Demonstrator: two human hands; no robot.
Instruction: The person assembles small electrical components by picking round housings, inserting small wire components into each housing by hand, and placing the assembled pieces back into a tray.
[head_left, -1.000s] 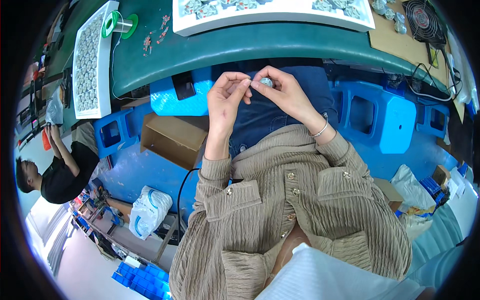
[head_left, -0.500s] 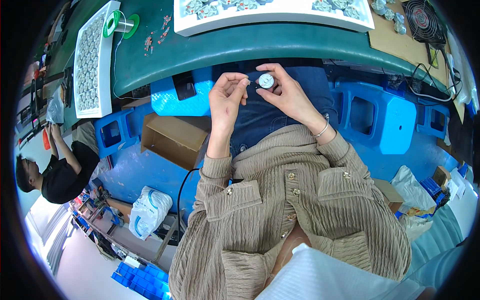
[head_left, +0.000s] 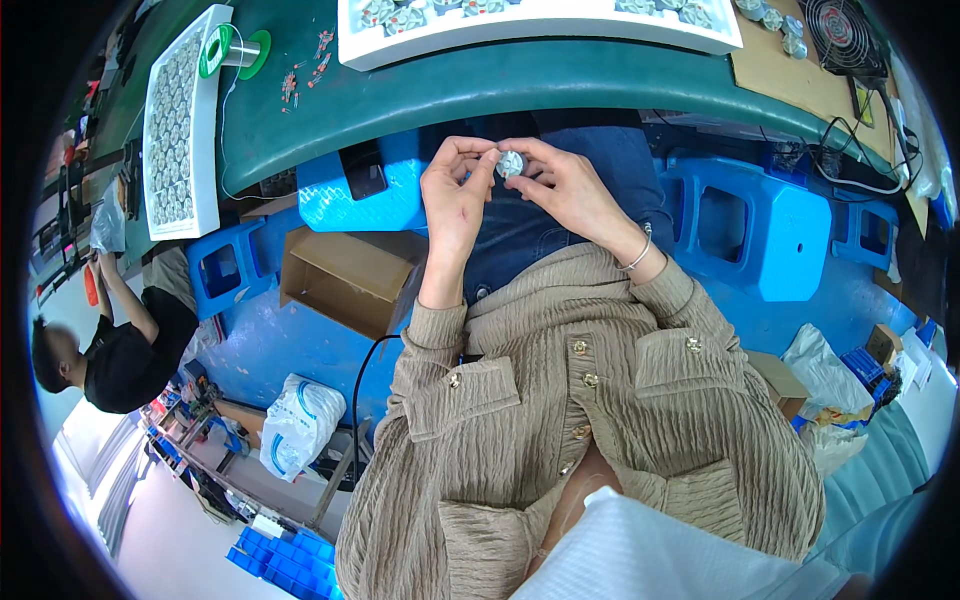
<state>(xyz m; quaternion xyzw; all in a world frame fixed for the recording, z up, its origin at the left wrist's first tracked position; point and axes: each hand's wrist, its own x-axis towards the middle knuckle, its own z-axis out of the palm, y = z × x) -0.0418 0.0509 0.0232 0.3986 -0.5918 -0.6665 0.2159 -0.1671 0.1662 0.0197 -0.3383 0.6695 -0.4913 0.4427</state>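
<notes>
An open brown cardboard box [head_left: 345,280] sits on the blue floor just below the green workbench's [head_left: 600,75] edge, its flaps spread and its inside bare. Further down from the bench, well apart from that box, lies a white plastic sack with blue markings [head_left: 297,425], bulging and slumped. At the far right, well below the bench, lies a crumpled white plastic bag [head_left: 825,375].

Clad in a beige, crinkle-textured button-up jacket [head_left: 570,420] with small gold buttons [head_left: 579,347], flapped chest pockets and long sleeves ending short of the wrists. Dark blue jeans [head_left: 560,215] below. Thin silver bracelet [head_left: 640,255] on the right wrist; both hands bare.
</notes>
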